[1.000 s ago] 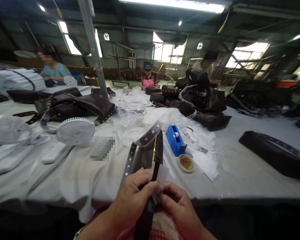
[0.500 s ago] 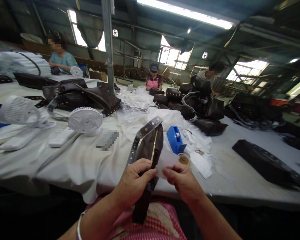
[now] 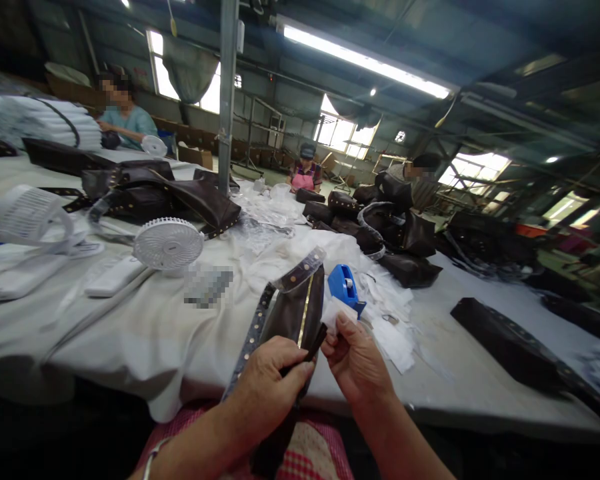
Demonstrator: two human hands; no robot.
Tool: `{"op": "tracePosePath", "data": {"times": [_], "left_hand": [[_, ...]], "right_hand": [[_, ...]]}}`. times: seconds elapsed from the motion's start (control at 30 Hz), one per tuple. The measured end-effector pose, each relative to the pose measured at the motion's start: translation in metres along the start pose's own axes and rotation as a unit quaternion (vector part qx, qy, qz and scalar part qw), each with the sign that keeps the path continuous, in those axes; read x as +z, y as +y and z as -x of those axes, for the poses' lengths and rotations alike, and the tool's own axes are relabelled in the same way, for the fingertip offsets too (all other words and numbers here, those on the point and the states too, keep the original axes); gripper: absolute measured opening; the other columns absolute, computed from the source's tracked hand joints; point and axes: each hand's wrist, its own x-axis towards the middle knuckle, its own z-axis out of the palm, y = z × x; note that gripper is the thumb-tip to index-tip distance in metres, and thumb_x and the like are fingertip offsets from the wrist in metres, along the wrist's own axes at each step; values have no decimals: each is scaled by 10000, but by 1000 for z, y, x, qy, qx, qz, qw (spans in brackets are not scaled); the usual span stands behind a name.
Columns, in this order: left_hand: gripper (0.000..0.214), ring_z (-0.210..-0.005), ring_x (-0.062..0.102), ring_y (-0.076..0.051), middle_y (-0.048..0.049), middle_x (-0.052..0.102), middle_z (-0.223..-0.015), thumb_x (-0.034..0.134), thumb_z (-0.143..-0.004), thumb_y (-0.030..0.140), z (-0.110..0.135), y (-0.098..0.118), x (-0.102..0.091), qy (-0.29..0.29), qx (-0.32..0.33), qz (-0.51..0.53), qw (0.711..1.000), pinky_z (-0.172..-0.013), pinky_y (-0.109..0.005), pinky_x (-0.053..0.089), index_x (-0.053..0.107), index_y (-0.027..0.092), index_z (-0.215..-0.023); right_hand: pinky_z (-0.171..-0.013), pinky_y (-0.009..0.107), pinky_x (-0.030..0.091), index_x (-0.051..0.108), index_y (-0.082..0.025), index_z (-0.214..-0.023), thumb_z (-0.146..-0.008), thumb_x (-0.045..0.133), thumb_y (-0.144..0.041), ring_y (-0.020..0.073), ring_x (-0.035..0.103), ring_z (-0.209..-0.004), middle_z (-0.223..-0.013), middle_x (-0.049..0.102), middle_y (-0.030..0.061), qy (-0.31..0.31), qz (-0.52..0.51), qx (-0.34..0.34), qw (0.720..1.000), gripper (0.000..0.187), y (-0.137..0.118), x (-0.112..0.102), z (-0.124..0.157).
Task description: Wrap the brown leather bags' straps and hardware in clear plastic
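Observation:
A dark brown bag (image 3: 293, 313) with a studded strap (image 3: 254, 330) and a gold zip stands at the table's near edge. My left hand (image 3: 270, 383) is closed on its dark zipper pull tab by the lower edge. My right hand (image 3: 355, 357) pinches a small piece of white paper (image 3: 336, 312) beside that tab. A blue tape dispenser (image 3: 346, 285) sits just behind my right hand.
White cloth (image 3: 145, 333) covers the long table. A small white fan (image 3: 167, 245) and a second fan (image 3: 25, 217) stand at the left. Piles of dark bags (image 3: 390, 233) lie farther back, and one lies at the right (image 3: 510, 340). Other people sit at the far side.
My view has swung left and up. My right hand has bunched the white paper smaller and raised it beside the tab. My left hand keeps its hold on the bag.

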Motion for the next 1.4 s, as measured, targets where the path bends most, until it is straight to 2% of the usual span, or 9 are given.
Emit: {"op": "tracePosePath", "data": {"times": [0.17,0.3,0.43,0.57,0.67,0.87,1.1,1.3,1.4], "left_hand": [[229,-810,590,-178,-27,656,-763,571,-911,239,-1,0,1,1,2,-19,1000,-775,-279,443,724,191,-748],[253,-771,576,-167,-11,638,-731,572,-907,246,-3,-1,1,3,-11,-16,1000,-737,-273,432,686,187,-689],[256,-782,578,-168,-6,639,-736,561,-915,245,-3,-2,1,-2,-6,-2,1000,-756,-275,439,674,192,-692],[130,-913,614,-193,-28,688,-901,591,-884,222,0,-5,4,1,9,31,999,-867,-301,464,720,208,-883],[296,-1039,614,-215,-63,666,-1078,624,-789,136,3,-12,3,8,21,78,997,-970,-342,463,676,197,-1074],[476,-1236,546,-276,-133,612,-1234,566,-706,111,6,-24,-8,-44,-23,292,955,-1086,-447,413,597,137,-1180],[339,-1093,611,-262,-125,652,-1144,602,-843,260,-3,-13,-17,-56,-15,119,991,-1004,-434,474,643,136,-1155],[212,-947,640,-209,-82,674,-989,583,-845,188,-7,-10,-19,-24,32,9,999,-881,-372,523,675,144,-1032],[213,-953,633,-194,-89,658,-1010,565,-862,147,-6,-6,-21,24,102,-39,994,-866,-353,535,654,140,-1056]], "right_hand": [[-449,186,384,606,-175,-702,-638,895,-279,70,466,-515,-606,544,-52,-16,30,-22,999,314,0,3,3],[-501,206,385,614,-165,-655,-712,851,-352,78,442,-539,-599,531,-42,-36,144,-109,983,307,5,-5,6],[-595,235,429,705,-175,-719,-807,771,-350,114,508,-627,-665,584,-17,-84,328,-211,917,207,4,-16,12],[-668,281,479,751,-202,-784,-851,715,-299,174,603,-742,-796,676,23,-143,457,-263,838,124,1,-20,23],[-647,273,477,761,-223,-857,-849,706,-246,172,608,-730,-818,694,22,-153,512,-306,788,60,0,-21,31],[-634,258,474,700,-204,-760,-879,669,-224,156,595,-715,-774,653,19,-221,551,-311,742,125,-4,-24,37],[-642,268,464,683,-194,-738,-924,615,-260,161,595,-721,-758,649,24,-196,593,-269,733,208,-8,-36,37],[-592,282,445,711,-188,-724,-907,634,-314,161,595,-616,-659,652,19,-154,659,-269,685,235,-13,-53,40],[-625,285,468,733,-197,-782,-941,582,-315,171,627,-657,-699,685,29,-188,663,-248,681,249,-16,-52,41]]}}
